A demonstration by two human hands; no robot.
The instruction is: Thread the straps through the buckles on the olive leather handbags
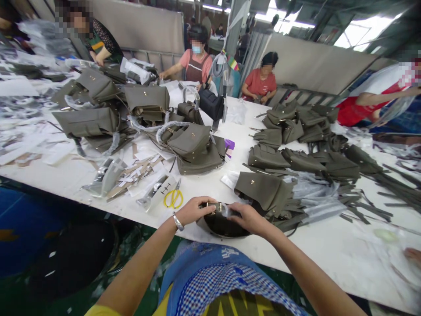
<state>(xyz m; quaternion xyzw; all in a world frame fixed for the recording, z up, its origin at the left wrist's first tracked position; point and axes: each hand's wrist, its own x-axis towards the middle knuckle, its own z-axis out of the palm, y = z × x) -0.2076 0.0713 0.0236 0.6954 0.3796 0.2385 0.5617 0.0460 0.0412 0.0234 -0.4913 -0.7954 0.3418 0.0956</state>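
Observation:
Both hands are at the table's front edge, on a dark strap (223, 226) that curves in a loop and has a gold buckle (214, 207). My left hand (196, 210) is closed on the strap at the buckle, thumb against the metal. My right hand (250, 217) grips the other side, beside a bit of clear plastic wrap (225, 210) between the hands. Just right of my right hand lies an olive handbag (263, 188) with a gold fitting on its flap. Yellow-handled scissors (173, 198) rest left of my left hand.
Olive handbags (192, 147) with wrapped handles crowd the left side of the white table (197, 184). More olive bag pieces (302, 118) and loose straps (368, 206) cover the right. Paper scraps (141, 175) and plastic-wrapped parts (104, 175) lie left. Several people work around the table.

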